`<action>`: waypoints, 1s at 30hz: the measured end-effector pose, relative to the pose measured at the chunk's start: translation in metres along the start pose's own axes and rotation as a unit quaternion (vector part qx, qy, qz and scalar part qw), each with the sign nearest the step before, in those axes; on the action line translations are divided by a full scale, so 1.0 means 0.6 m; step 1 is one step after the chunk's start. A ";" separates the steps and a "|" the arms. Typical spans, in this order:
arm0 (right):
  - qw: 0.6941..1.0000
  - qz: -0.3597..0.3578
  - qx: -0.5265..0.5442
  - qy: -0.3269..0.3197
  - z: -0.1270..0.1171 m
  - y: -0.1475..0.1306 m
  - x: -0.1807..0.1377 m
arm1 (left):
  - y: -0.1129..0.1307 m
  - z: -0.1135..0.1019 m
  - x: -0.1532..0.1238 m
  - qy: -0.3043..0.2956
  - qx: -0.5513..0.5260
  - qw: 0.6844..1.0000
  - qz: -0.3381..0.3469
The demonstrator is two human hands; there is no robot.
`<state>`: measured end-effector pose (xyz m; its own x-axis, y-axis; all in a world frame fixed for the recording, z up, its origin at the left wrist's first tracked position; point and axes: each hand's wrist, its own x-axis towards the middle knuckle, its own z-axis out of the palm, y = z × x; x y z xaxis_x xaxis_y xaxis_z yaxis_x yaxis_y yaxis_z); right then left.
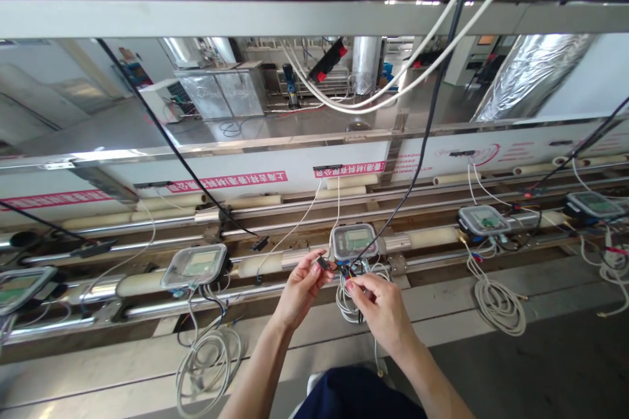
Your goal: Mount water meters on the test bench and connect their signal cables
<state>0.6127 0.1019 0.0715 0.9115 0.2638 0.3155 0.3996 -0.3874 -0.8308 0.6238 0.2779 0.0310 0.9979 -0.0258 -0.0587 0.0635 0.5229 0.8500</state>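
My left hand (301, 288) pinches a small black connector (323, 263) at the end of a black cable (422, 144) that hangs from above. Close beside it, my right hand (381, 308) pinches thin coloured wire ends (348, 273). Both hands meet just below a grey meter with a clear lid and display (354, 240), mounted on a metal pipe line (275, 262). A coil of white cable (346, 301) hangs under that meter, partly hidden behind my right hand.
More meters sit along the pipe: one at left (195, 266), one at right (484, 220), another far right (594, 205). White cable coils (498, 304) lie on the bench (122, 366). White cables (393, 85) droop overhead. A glass panel behind shows the workshop.
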 end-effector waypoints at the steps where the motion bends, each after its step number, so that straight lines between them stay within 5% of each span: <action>1: 1.000 -0.002 -0.003 0.005 0.000 -0.001 0.003 | 0.000 0.006 0.000 -0.001 0.016 1.000 0.010; 12: 0.999 -0.011 -0.029 0.027 -0.007 -0.005 0.018 | 0.017 0.079 -0.013 0.083 0.206 0.969 0.107; 30: 0.999 -0.010 -0.023 0.038 -0.003 -0.013 0.018 | 0.010 0.088 -0.027 0.144 0.331 0.922 0.141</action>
<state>0.6198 0.1060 0.0822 0.9074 0.2048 0.3669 0.4201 -0.4226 -0.8031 0.6083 0.2362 0.0646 0.9381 0.3082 0.1583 -0.1119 -0.1630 0.9803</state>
